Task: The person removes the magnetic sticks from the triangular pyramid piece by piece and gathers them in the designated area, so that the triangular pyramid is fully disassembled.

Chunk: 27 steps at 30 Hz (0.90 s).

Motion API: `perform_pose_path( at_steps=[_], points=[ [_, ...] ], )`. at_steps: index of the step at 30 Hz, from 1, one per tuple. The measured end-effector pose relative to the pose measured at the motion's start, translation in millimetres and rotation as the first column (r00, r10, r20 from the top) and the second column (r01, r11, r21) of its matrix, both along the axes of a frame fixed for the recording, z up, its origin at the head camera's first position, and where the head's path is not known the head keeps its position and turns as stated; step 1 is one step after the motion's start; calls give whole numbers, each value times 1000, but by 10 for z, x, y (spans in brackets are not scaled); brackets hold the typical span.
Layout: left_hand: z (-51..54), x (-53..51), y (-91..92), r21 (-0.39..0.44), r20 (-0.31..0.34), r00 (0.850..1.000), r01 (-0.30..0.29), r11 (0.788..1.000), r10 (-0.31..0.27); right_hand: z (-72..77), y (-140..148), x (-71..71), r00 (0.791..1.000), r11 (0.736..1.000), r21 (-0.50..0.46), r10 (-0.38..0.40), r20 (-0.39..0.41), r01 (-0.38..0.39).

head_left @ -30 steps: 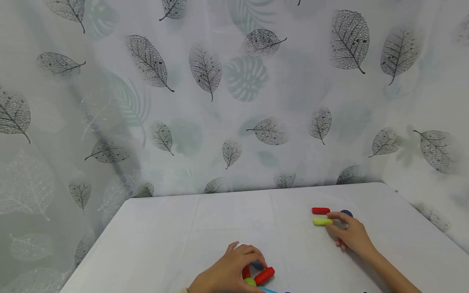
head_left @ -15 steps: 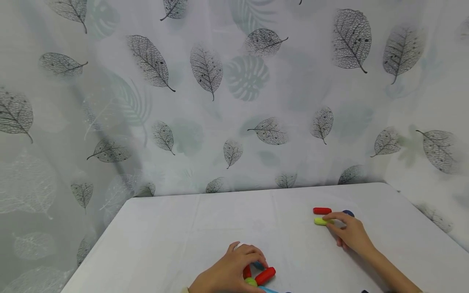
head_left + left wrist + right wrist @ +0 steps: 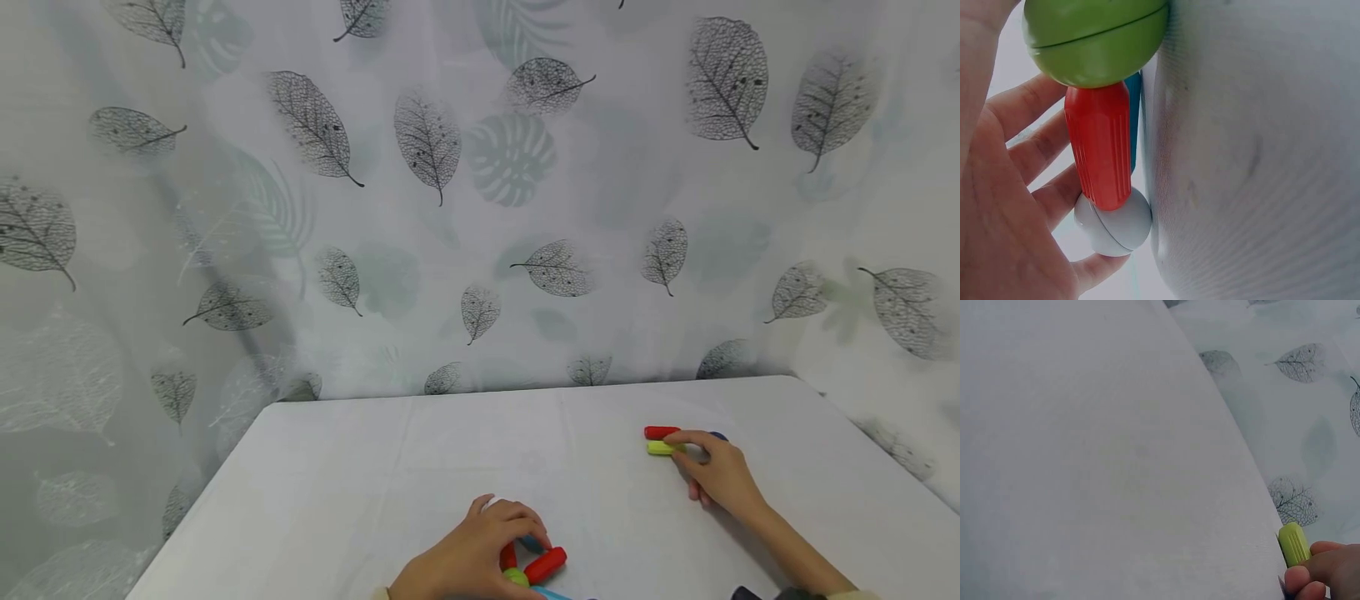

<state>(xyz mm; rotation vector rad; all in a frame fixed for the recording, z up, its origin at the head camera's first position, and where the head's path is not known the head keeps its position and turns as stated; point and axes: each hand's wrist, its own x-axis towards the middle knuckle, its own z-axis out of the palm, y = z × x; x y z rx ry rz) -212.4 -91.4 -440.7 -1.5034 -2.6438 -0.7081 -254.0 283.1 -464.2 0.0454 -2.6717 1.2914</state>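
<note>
My left hand [image 3: 474, 552] curls round a toy structure of plastic rods and balls at the table's front. In the left wrist view, a red ribbed rod [image 3: 1099, 150] links a green ball [image 3: 1097, 40] and a white ball [image 3: 1113, 222]; a blue piece [image 3: 1135, 122] shows behind. Another red rod [image 3: 545, 565] points outward from the green ball. Farther back on the right, my right hand [image 3: 716, 475] pinches a yellow-green rod [image 3: 660, 448] between thumb and fingers. Just beyond it lies a loose red rod [image 3: 661, 432]. A dark blue ball [image 3: 718, 436] is mostly hidden behind that hand.
A white cloth covers the table [image 3: 450, 450]. Behind it hangs a leaf-patterned curtain [image 3: 480, 208], which also runs along the left and right sides. A light blue rod [image 3: 550, 593] is cut off at the bottom of the head view.
My right hand has shifted the yellow-green rod slightly away from me, closer to the loose red rod. The left hand stays on the structure. The head view has turned slightly left.
</note>
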Motion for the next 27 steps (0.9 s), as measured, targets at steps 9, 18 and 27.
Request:
perform_pose_path(
  at_steps=[9, 18, 27],
  points=[
    [16, -1, 34, -1, 21, 1000, 12, 1000, -12, 70, 8, 102, 999, 1000, 2, 12, -36, -12],
    [21, 40, 86, -2, 31, 995, 97, 995, -97, 90, -116, 236, 989, 996, 18, 92, -118, -90],
    [46, 101, 221, -49, 80, 972, 226, 973, -221, -32, -247, 352, 905, 952, -12, 286, -316, -305]
  ],
)
